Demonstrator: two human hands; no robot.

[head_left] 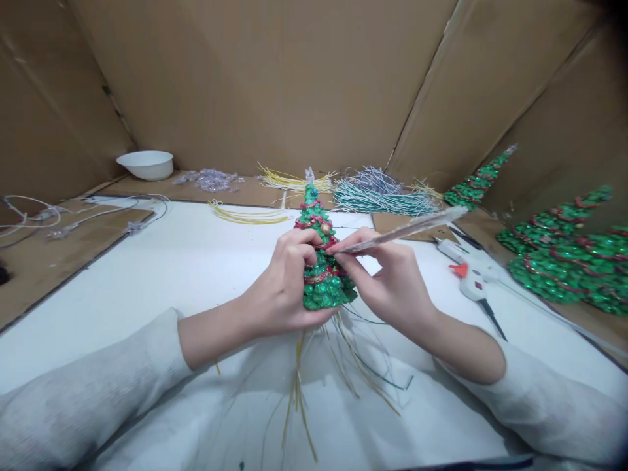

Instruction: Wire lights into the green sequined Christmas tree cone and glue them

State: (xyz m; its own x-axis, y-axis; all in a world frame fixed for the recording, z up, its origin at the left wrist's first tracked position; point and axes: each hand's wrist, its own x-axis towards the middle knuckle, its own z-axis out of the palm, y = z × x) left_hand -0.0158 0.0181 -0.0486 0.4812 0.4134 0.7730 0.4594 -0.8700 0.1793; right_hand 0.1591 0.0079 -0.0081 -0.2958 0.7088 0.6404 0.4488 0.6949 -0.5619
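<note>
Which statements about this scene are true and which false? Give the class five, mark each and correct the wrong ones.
1. The left hand holds a decorated green tree. True.
2. Only one hand holds something. False: the right hand grips a thin pale strip.
3. A white bowl sits at the back left. True.
4. No other tree is in view. False: more green trees show at the right.
5. Yellow strands extend below the held tree. True.

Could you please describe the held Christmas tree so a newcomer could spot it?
Find the white tabletop, then the left hand near its middle. It holds a green Christmas tree with red garlands. Unlike the trees at right, it is held, with yellow wires spreading below.
</note>
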